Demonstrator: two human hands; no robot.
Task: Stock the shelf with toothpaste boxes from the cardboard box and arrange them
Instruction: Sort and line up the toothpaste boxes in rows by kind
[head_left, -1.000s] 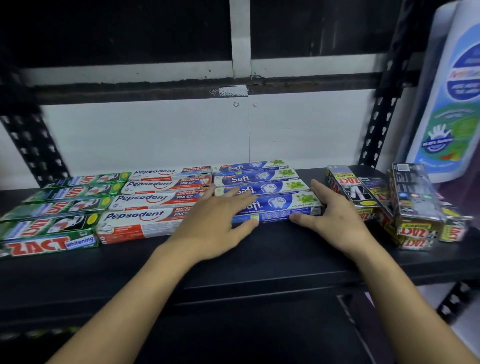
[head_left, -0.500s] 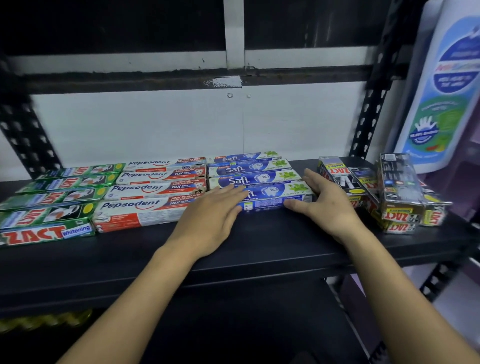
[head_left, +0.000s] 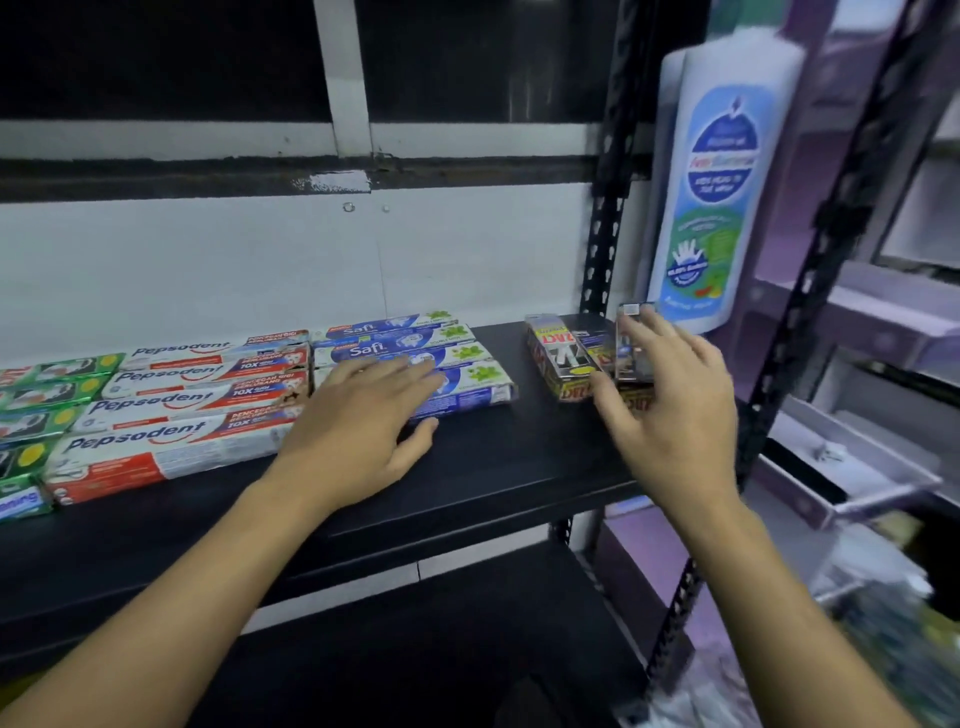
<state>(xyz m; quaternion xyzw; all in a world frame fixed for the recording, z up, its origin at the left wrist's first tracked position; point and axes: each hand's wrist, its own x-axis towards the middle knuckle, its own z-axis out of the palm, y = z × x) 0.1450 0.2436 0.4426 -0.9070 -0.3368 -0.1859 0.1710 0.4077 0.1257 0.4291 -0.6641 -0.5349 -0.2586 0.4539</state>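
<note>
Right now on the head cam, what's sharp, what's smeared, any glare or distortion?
Head view: print on the Pepsodent boxes and Safi boxes reads sharp; the right hand and the black Zact boxes beyond it are motion-smeared, like the right edge; a glare patch sits on the dark rail; the wide angle tilts the shelf upright; light is dim.

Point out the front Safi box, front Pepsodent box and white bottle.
Front Safi box (head_left: 483, 387), head view, right end.
Front Pepsodent box (head_left: 140, 437), head view, brand name.
White bottle (head_left: 722, 150), head view, blue label.
</note>
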